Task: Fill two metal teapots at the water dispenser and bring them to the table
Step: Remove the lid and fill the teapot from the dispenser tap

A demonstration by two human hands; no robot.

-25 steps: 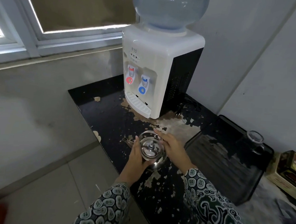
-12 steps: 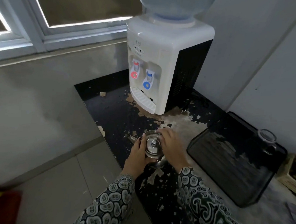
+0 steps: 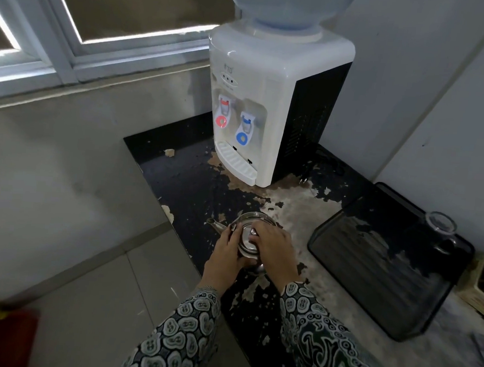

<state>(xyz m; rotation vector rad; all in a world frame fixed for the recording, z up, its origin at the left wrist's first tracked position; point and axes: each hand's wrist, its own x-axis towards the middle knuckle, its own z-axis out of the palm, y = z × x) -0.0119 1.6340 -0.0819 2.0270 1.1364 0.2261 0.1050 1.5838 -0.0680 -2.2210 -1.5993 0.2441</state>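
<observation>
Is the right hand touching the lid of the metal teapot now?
Touching. The head view shows the right hand lying over the lid of the metal teapot, its fingertips at the knob.

This looks like a small pantry corner of an office or home. A white tabletop water dispenser (image 3: 268, 110) with red and blue taps stands at the far end of a worn black counter (image 3: 183, 179), under a white-framed window (image 3: 73, 42), with a black plastic tray (image 3: 383, 279) to the right.
</observation>
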